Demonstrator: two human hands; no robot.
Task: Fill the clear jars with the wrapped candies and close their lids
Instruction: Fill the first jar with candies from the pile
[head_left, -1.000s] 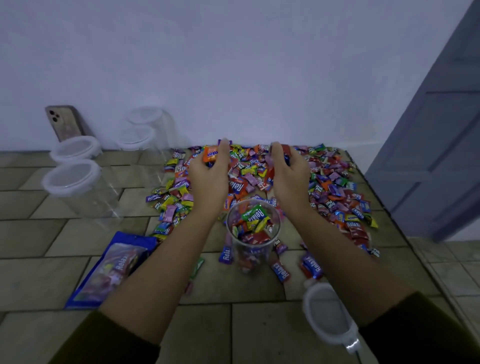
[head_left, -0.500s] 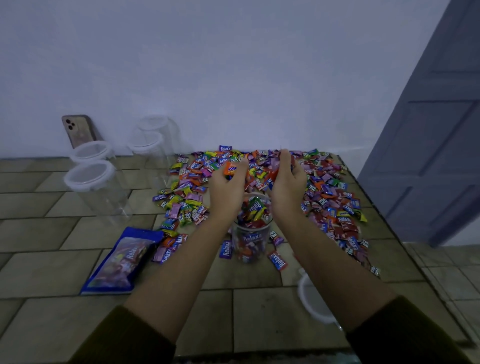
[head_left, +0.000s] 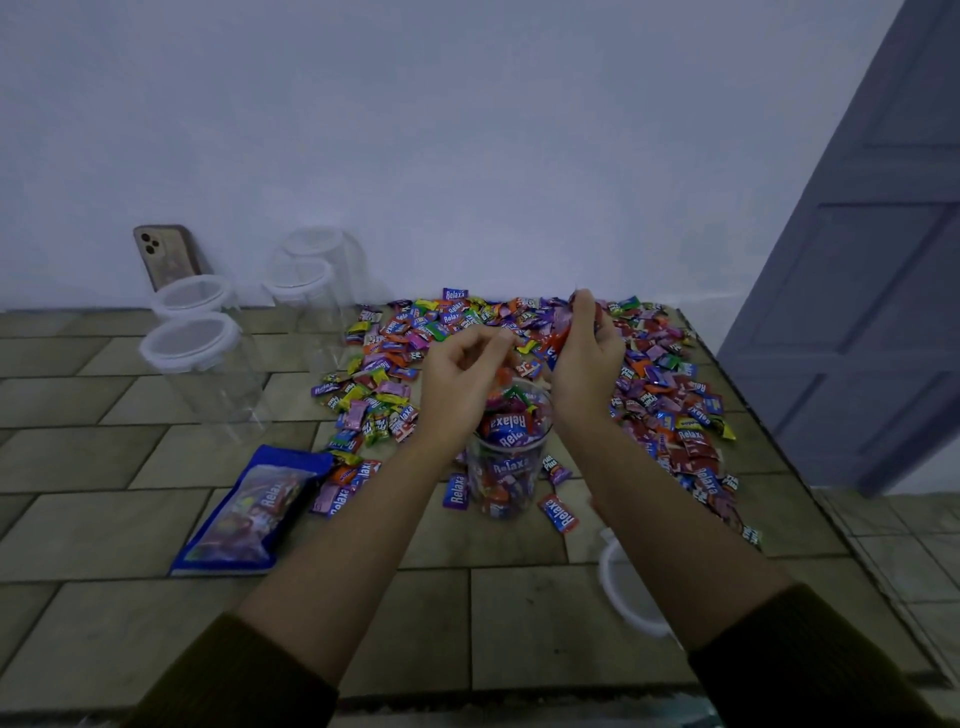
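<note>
An open clear jar (head_left: 506, 470) stands on the tiled table, filled with wrapped candies nearly to its rim. Behind it and on both sides spreads a big pile of wrapped candies (head_left: 660, 395). My left hand (head_left: 460, 376) hovers over the jar's left rim with curled fingers, and an orange candy shows beneath them. Just over the right rim, my right hand (head_left: 587, 353) grips a bunch of red and purple candies. The jar's white lid (head_left: 621, 587) lies on the table at the lower right, partly hidden by my right forearm.
Several empty clear jars with white lids (head_left: 195, 348) stand at the back left, a phone (head_left: 166, 254) leaning on the wall behind them. A blue candy bag (head_left: 249, 514) lies at the front left. The table edge (head_left: 810, 519) runs along the right, near a grey door (head_left: 872, 291).
Both hands scooped candies from the pile and drew back to above the jar. The candy level in the jar has risen.
</note>
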